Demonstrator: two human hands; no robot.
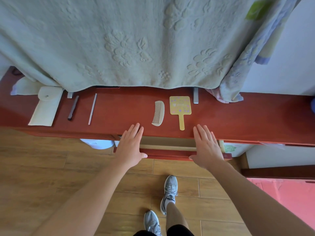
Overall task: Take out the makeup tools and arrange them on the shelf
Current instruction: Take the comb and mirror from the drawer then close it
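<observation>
Comb (158, 113), yellow mirror (180, 108), dark pen (73, 108), pale stick (92, 109) lie parallel on shelf (122, 106); I note left hand (131, 143), right hand (207, 147) flat, gripping nothing.

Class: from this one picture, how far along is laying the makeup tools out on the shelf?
Done: pouch, dark pen, thin stick, comb and yellow mirror lie in a row on the shelf. In hand: left hand and right hand rest flat on the part-open drawer. Left: probably shutting it.

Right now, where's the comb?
Head view: the comb lies flat on the red shelf, just left of the yellow hand mirror, close beyond the left hand.
</observation>
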